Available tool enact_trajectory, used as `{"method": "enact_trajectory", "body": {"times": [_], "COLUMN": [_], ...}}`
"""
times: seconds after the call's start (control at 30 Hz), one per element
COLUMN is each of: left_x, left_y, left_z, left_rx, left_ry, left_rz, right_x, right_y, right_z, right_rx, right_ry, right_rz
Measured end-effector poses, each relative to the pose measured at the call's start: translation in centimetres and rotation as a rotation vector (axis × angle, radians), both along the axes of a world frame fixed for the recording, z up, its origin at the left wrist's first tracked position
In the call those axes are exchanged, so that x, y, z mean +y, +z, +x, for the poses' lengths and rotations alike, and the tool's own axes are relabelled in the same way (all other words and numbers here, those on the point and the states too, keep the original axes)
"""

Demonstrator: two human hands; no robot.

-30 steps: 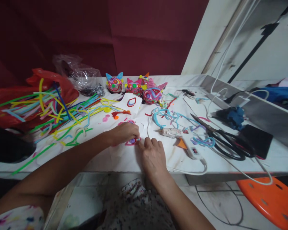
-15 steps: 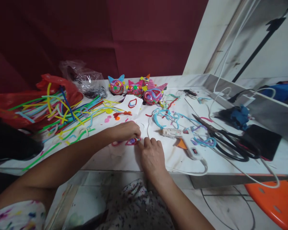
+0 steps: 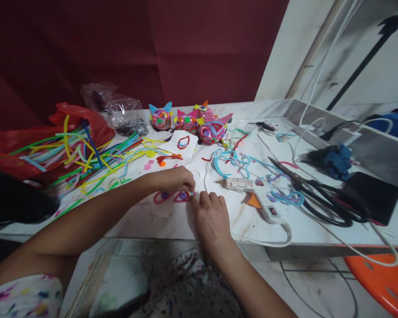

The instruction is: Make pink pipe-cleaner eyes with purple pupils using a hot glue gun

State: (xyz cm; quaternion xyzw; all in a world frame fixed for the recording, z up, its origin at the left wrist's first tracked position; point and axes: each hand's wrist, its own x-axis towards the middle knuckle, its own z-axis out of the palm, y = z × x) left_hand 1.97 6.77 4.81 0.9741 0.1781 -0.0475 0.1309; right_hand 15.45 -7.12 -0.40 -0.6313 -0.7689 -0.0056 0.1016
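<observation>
"What takes up the most room?"

"The maroon sheet [image 3: 202, 53] at the back, then the white table [image 3: 129, 227] in front of it. The red bag [image 3: 96, 121] lies on the table's left side, with colourful pipe cleaners [image 3: 129, 143] spilling from it."

"And the hands?"

"Both closed, fingers curled in. The left hand [image 3: 177, 180] is at the right end of a pink eye-shaped piece [image 3: 182, 196] with a purple middle — the right hand [image 3: 212, 218] meets that same end from the other side. I can't tell whether either is pinching it; the fingertips are partly hidden."

"Where is the piece, exactly?"

"Near the table's front edge, just beside a similar pink outline [image 3: 162, 196] to its left."

"Anything else, going down in size?"

"Black-handled scissors [image 3: 296, 179] to the right, a glue gun [image 3: 240, 183] between them and the hands, eared, decorated balls [image 3: 187, 120] behind — and small pink dots [image 3: 147, 167] left of the hands."
</observation>
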Motion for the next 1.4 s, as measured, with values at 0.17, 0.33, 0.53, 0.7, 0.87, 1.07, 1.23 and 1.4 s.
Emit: {"method": "enact_trajectory", "body": {"times": [0.17,0.33,0.53,0.7,0.87,1.07,1.23,1.4], "left_x": [0.2,0.3,0.1,-0.2,-0.8,-1.4,-1.5,-1.5], "left_y": [-0.1,-0.3,-0.2,-0.1,0.1,0.3,0.2,0.2], "left_z": [-0.3,-0.4,-0.2,0.3,0.5,0.4,0.4,0.3], "left_rx": [-0.033,-0.069,-0.063,0.005,0.084,0.118,0.135,0.131], "left_ry": [-0.014,-0.014,0.020,0.099,0.199,0.249,0.270,0.270], "left_rz": [-0.072,-0.068,-0.079,0.038,0.097,0.117,0.124,0.118], "right_x": [0.0,0.0,-0.1,0.0,0.0,0.0,-0.1,0.0], "right_y": [0.0,0.1,0.1,0.2,0.1,0.0,0.2,0.4], "right_z": [0.0,0.0,0.0,-0.1,0.1,0.1,0.2,0.2], "right_rx": [0.003,-0.001,-0.012,-0.019,-0.014,-0.015,-0.019,-0.027], "right_ry": [-0.005,-0.009,-0.012,-0.013,-0.011,-0.008,-0.009,-0.011], "right_rz": [-0.019,-0.017,-0.034,-0.031,-0.024,-0.025,-0.049,-0.082]}}
